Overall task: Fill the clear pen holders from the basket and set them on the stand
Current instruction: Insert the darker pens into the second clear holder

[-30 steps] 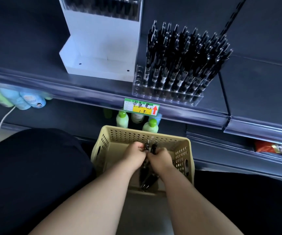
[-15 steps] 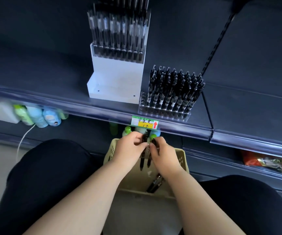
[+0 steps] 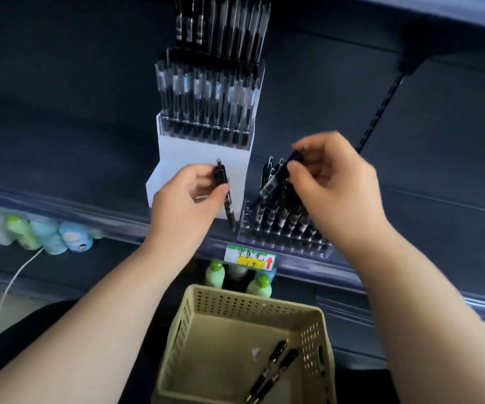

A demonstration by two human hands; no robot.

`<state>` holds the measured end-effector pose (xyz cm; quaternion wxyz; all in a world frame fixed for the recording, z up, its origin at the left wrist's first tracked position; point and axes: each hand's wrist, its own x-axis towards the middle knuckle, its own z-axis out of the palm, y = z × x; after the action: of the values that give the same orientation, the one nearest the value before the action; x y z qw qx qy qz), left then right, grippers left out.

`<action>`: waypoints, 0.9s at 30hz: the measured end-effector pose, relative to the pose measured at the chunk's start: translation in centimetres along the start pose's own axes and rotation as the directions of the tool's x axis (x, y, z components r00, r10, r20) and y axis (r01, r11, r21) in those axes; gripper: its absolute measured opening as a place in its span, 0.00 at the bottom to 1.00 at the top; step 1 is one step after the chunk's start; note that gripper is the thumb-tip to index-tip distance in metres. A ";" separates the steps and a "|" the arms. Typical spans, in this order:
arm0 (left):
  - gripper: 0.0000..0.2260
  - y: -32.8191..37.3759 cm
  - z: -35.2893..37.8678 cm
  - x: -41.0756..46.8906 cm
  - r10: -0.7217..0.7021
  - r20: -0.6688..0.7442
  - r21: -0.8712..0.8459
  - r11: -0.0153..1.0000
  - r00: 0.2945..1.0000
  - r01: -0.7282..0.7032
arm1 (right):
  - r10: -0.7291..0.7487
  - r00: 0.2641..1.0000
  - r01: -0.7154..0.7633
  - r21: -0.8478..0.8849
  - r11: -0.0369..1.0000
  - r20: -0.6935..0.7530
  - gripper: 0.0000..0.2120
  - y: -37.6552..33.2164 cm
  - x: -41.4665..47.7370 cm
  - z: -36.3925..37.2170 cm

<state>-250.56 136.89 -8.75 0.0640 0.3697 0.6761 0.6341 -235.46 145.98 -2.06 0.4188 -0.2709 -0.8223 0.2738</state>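
Observation:
My left hand (image 3: 188, 199) grips a black pen (image 3: 224, 193), tip down, in front of the white stand (image 3: 200, 158). My right hand (image 3: 334, 185) pinches another black pen (image 3: 276, 179), slanted, just above the clear pen holder (image 3: 282, 240) on the shelf, which stands nearly full of black pens. The stand's upper tiers carry clear holders (image 3: 206, 126) packed with pens. Below, the beige basket (image 3: 314, 325) holds two loose pens (image 3: 276, 365).
A yellow-green price tag (image 3: 250, 256) hangs on the shelf rail (image 3: 89, 220). Green-capped bottles (image 3: 215, 272) stand on the lower shelf behind the basket, blue and green bottles (image 3: 51, 234) lie at left with a white cable (image 3: 16, 281). A slotted upright (image 3: 381, 103) rises at right.
Both hands rose out of the basket to shelf height and parted, each carrying a pen. The view tilted up, showing more of the stand.

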 end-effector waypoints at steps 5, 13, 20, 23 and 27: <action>0.14 -0.3 2.0 3.4 0.040 -0.018 -0.053 0.998 0.999 -0.040 | -0.019 0.999 0.024 -0.120 0.992 0.043 0.05 0.4 5.9 1.2; 0.08 -1.1 2.5 5.7 -0.036 -0.026 -0.093 0.995 0.999 0.034 | 0.089 0.975 -0.009 -0.366 0.930 0.203 0.07 3.5 9.6 4.1; 0.08 -1.0 2.4 5.8 -0.052 -0.033 -0.128 0.991 0.998 0.047 | 0.165 0.939 -0.012 -0.449 0.893 0.303 0.05 4.5 10.0 5.0; 0.08 -0.9 2.6 5.8 -0.053 -0.051 -0.136 0.990 0.997 0.045 | 0.198 0.925 -0.024 -0.470 0.882 0.323 0.05 4.6 10.1 5.1; 0.09 -1.1 3.4 5.9 -0.079 -0.042 -0.169 0.983 0.996 0.071 | 0.224 0.916 -0.033 -0.492 0.870 0.334 0.05 4.6 10.3 5.3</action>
<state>-253.35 143.11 -8.12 0.1024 0.3217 0.6352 0.6946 -244.06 154.98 -2.20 0.1521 -0.3624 -0.9091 0.1382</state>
